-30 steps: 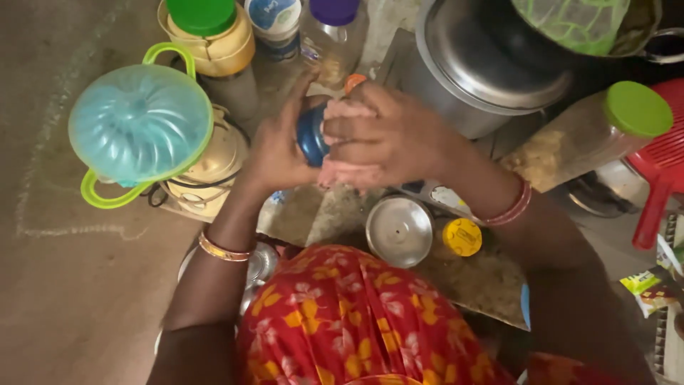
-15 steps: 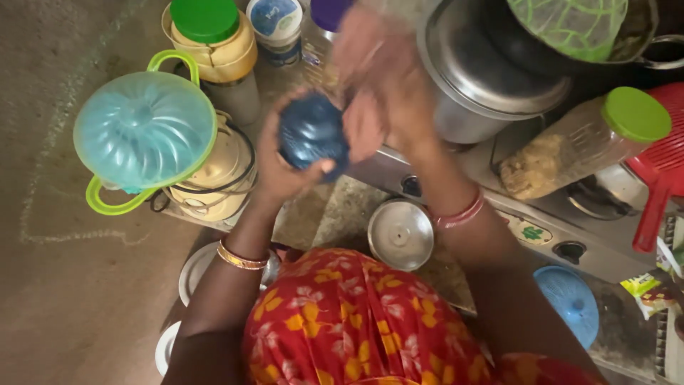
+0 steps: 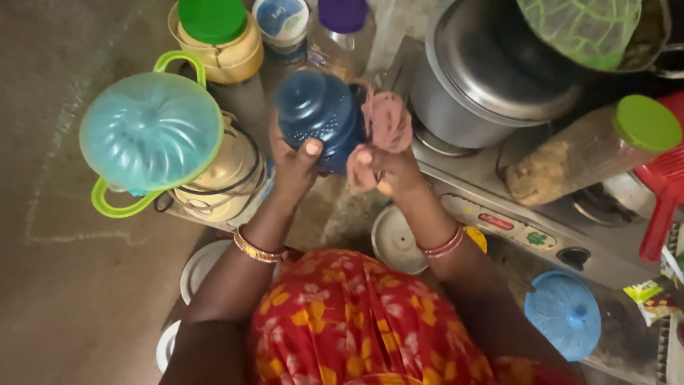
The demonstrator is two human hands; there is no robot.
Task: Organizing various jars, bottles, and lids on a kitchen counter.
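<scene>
Cluttered cooking area, stove (image 3: 570,235) at right, grey floor at left. I see the blue jar (image 3: 317,114) held up centre frame, long axis tilted away from me. Left hand (image 3: 296,160) nearer — fingers clamped round its lower body, thumb on the wall. Right hand (image 3: 377,160) touches its right side, fingers bunched on a pinkish cloth (image 3: 388,117). Jar contents: can't tell. Tall green-lidded jar (image 3: 591,150) lies on the stove w/ brownish contents.

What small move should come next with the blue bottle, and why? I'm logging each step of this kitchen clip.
Probably a slight turn of the blue bottle in the left hand, so the right hand can bring its pinkish cloth onto another part: the cloth lies against only the bottle's right side, and the left grips from below.
</scene>
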